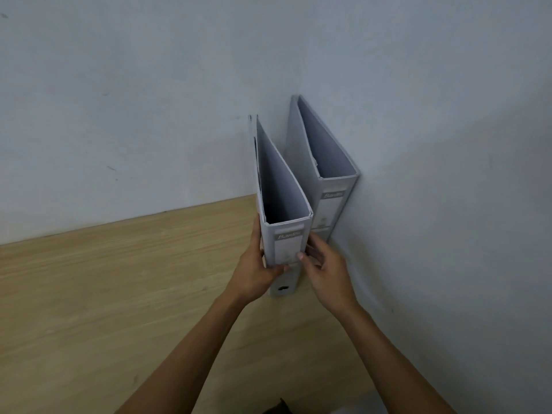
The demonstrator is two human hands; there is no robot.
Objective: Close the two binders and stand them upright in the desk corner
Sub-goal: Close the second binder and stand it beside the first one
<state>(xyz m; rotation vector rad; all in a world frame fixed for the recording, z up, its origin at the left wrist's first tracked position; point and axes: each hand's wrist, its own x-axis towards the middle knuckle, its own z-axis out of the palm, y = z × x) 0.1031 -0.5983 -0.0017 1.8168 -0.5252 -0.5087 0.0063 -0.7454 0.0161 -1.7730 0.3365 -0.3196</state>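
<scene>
Two grey lever-arch binders stand upright and closed on the wooden desk (119,294), spines toward me. The far binder (331,201) rests in the corner, against the right wall. The near binder (288,243) stands just left of it and slightly closer to me. My left hand (257,276) grips the near binder's left side and spine, thumb across the front. My right hand (325,273) holds its right side, fingers tucked between the two binders. The lower part of the near binder's spine is partly hidden by my hands.
Pale grey walls (149,100) meet behind the binders and close off the right side. The desk stretches away to the left. A dark object (280,407) shows at the bottom edge.
</scene>
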